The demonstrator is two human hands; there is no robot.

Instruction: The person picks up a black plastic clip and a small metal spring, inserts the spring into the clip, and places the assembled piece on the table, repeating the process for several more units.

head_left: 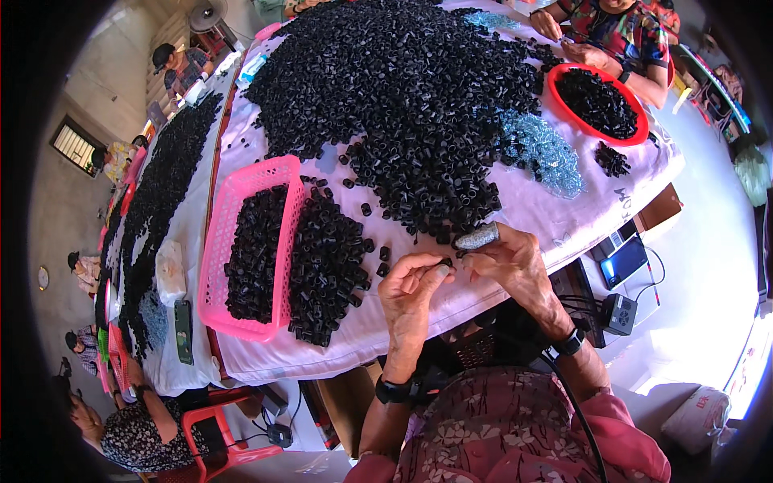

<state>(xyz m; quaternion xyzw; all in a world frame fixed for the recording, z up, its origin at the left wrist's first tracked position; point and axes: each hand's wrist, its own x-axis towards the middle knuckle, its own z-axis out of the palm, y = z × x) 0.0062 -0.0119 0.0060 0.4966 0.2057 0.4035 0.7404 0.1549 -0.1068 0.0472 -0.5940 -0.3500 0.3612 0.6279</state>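
Observation:
My left hand point(409, 299) is closed in a pinch on a small black plastic piece point(445, 262), just over the near edge of the table. Close to its right, my right hand point(512, 259) has its fingertips pressed together; a silvery wrap point(477, 236) covers one finger. What those fingertips hold, if anything, is too small to make out. Just beyond both hands spreads a large heap of small black ring-shaped plastic pieces point(403, 88). To the left, a smaller pile of black pieces point(326, 274) lies against a pink plastic basket point(294, 229) that is partly filled with them.
Clear bluish plastic bits point(541, 153) lie right of the heap. A red bowl point(642, 129) of black pieces stands at the far right, before another person point(620, 36). A phone point(184, 330) lies left of the basket. Several other people sit along a table at the left.

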